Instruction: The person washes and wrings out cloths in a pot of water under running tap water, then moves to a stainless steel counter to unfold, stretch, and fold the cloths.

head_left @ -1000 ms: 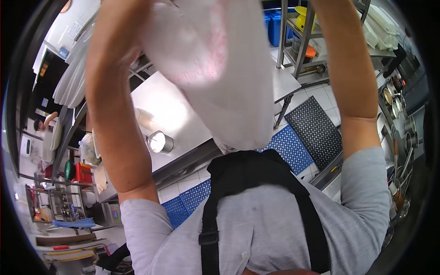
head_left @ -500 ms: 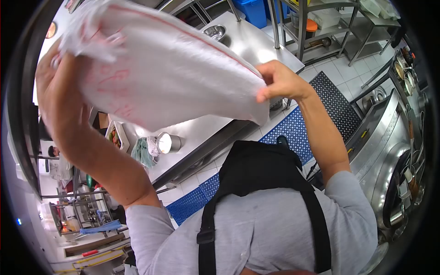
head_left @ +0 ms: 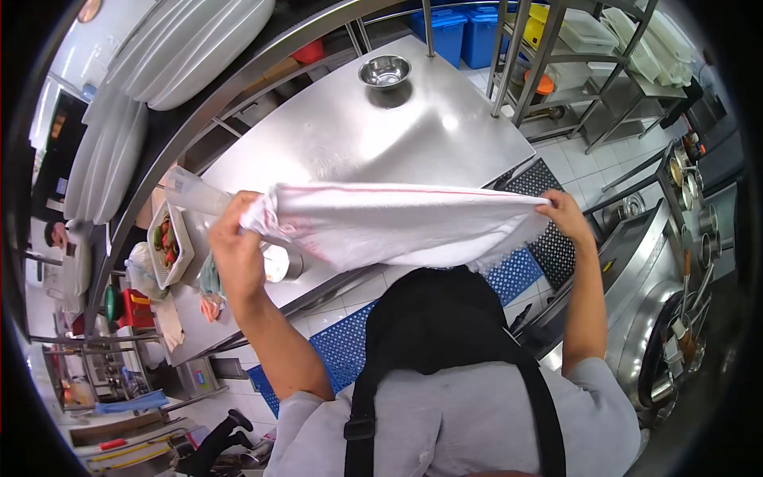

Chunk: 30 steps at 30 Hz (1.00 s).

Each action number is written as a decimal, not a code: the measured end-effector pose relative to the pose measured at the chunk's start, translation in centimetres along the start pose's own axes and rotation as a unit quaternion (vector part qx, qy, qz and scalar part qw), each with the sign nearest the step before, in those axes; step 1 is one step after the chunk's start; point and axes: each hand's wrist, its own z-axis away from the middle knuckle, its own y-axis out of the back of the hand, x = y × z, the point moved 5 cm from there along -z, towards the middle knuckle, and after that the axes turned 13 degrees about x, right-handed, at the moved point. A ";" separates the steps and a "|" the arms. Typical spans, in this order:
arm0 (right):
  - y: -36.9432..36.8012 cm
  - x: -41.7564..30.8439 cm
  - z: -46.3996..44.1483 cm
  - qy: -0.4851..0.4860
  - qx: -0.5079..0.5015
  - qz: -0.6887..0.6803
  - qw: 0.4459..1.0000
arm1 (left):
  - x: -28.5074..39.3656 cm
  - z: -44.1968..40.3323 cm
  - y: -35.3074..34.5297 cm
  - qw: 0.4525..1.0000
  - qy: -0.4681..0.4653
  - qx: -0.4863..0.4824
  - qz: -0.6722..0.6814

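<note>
A white cloth (head_left: 405,226) with a red line along its upper edge is stretched between my two hands, above the near edge of the steel table (head_left: 318,127). The fingers of my left hand (head_left: 238,238) are closed round its bunched left end. At the right, my right hand (head_left: 566,216) pinches the other end between thumb and fingers. Below the cloth's left part, a metal pot (head_left: 282,262) is partly covered. A steel bowl (head_left: 385,71) sits toward the table's far side.
A white basket of vegetables (head_left: 170,245) and a green cloth (head_left: 211,278) are at the left. White plates (head_left: 211,48) stand above. Metal shelves (head_left: 588,60) are at the upper right, a stove with a wok (head_left: 664,334) at the right. Blue mats (head_left: 342,342) lie on the floor.
The cloth has come down from in front of my face and is now pulled out sideways. My left hand has lowered and my right hand has moved to the right. The steel bowl is now uncovered.
</note>
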 end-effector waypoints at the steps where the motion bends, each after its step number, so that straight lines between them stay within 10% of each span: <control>1: 1.0 -0.4 -0.2 -0.002 -0.004 0.003 1.000 | -0.9 0.2 0.4 0.999 -0.024 0.037 -0.018; 7: 6.0 -6.2 -3.8 -0.076 -0.041 -0.033 0.996 | -8.8 2.9 4.1 0.984 0.096 0.153 -0.006; 13: 5.8 -9.8 -16.7 0.049 -0.025 -0.068 0.996 | -14.8 -3.5 3.9 0.948 0.171 0.264 0.037; 17: -1.9 -11.6 -27.7 0.205 0.014 0.074 0.976 | -25.9 -13.5 4.1 0.962 0.185 0.166 -0.111; 19: -8.1 -8.2 -32.1 0.266 0.101 0.167 0.944 | -30.4 -17.0 3.5 0.891 0.065 0.164 -0.417; 22: -15.9 -6.1 -30.0 0.276 0.069 0.304 0.909 | -29.1 -14.6 -2.7 0.817 -0.150 0.198 -0.521; 24: -19.0 -4.6 -26.6 0.294 0.081 0.311 0.900 | -33.3 -11.3 -6.7 0.902 -0.035 0.109 -0.417; 30: -19.3 0.7 -23.6 0.302 0.062 0.309 0.900 | -37.7 0.1 -10.0 0.832 -0.019 -0.038 -0.553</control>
